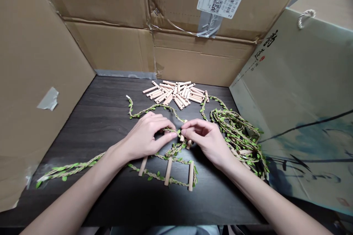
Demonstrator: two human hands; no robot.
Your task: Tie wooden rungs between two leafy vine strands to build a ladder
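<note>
Resting nearest on the dark tabletop (110, 117), wooden dowels (168, 170) sit tied across leaf-vine twine (173, 150) like ladder rungs. Just beyond them, the left hand (145, 137) and right hand (208, 141) each hold a clenched pinch on the twine, close together. To the right lies a loose coil (234, 136) of it; farther off, a heap of loose dowels (176, 93) sits before cardboard panels (110, 47).
</note>
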